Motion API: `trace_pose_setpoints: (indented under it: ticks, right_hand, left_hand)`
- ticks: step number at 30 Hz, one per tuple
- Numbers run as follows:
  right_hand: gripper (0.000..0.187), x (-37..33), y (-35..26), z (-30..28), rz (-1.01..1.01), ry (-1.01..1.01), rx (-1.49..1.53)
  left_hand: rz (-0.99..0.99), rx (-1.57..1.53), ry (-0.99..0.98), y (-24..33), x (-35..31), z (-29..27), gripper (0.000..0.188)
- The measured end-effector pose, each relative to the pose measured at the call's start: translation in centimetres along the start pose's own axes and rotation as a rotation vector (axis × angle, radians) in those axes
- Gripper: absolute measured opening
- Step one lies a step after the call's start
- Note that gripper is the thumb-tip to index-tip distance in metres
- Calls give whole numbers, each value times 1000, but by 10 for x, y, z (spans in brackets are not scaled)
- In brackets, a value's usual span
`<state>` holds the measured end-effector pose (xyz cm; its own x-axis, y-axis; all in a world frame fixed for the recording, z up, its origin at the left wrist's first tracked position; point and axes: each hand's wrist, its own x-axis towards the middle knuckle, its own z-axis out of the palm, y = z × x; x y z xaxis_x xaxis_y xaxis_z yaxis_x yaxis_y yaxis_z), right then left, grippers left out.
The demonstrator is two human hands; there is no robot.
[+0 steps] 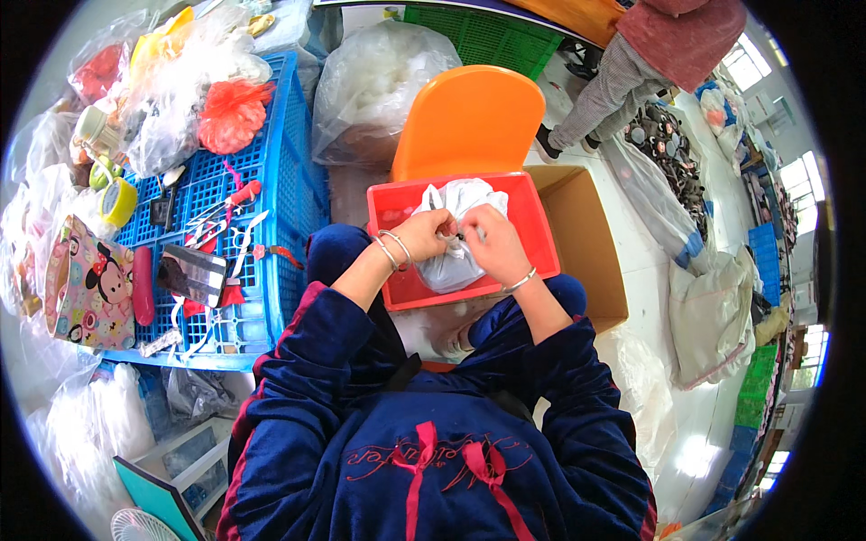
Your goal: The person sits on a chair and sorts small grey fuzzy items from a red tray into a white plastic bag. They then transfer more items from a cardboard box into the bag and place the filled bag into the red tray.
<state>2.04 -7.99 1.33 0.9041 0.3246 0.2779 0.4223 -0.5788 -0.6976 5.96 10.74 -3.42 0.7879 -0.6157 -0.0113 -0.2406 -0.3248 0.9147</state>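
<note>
A red plastic bin (534,209) sits in front of me, between my knees. In it lies a white plastic bag (446,272), bunched up and with its upper part spread toward the far side. My left hand (428,236) is over the bag, its fingers pinched together. Close on its right, my right hand (495,245) is also closed, thumb and fingertips pressed together. Between the two sets of fingertips shows a small dark bit, too small to name. What else the fingers grip is hidden. The bag's contents cannot be made out.
An orange chair (471,117) stands behind the bin, with a cardboard box (591,243) to its right. At left, a blue crate (293,153) bears scissors, tape, a phone and a patterned pouch (95,287). Another person (631,72) stands at far right, near a sack of dark parts (667,153).
</note>
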Motion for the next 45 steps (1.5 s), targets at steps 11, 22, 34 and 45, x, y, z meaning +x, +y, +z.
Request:
trace_pose_setpoints:
  ticks: [11, 22, 34, 45]
  right_hand:
    - [27, 2, 62, 24, 250, -220, 271]
    - [15, 3, 65, -1, 306, -307, 275]
    - [18, 13, 34, -20, 76, -278, -174]
    - [10, -40, 35, -103, 438, -95, 80]
  left_hand:
    - [-10, 447, 433, 2, -1, 34, 16]
    - [-72, 519, 184, 18, -1, 11, 38]
    - [97, 562, 49, 34, -1, -72, 38]
    - [-447, 1092, 1191, 76, -103, -354, 108]
